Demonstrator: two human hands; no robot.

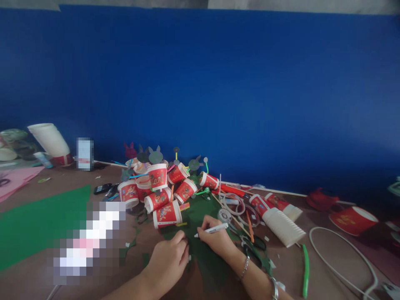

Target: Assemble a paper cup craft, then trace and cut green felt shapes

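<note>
My right hand [217, 243] grips a white marker pen [212, 229], its tip pointing left onto a dark green felt sheet [206, 258]. My left hand [170, 260] lies on the same sheet just left of the pen tip, fingers curled and pressing it down. Just beyond both hands lies a pile of red and white paper cups [159, 193], some tipped over, some with grey bunny cut-outs and coloured sticks.
Black scissors [251, 246], tape rolls [233, 206] and a stack of white cups [279, 225] lie right of my hands. A white cable [343, 258] loops at far right. A bright green sheet [40, 221] lies left. A blue wall [218, 96] backs the table.
</note>
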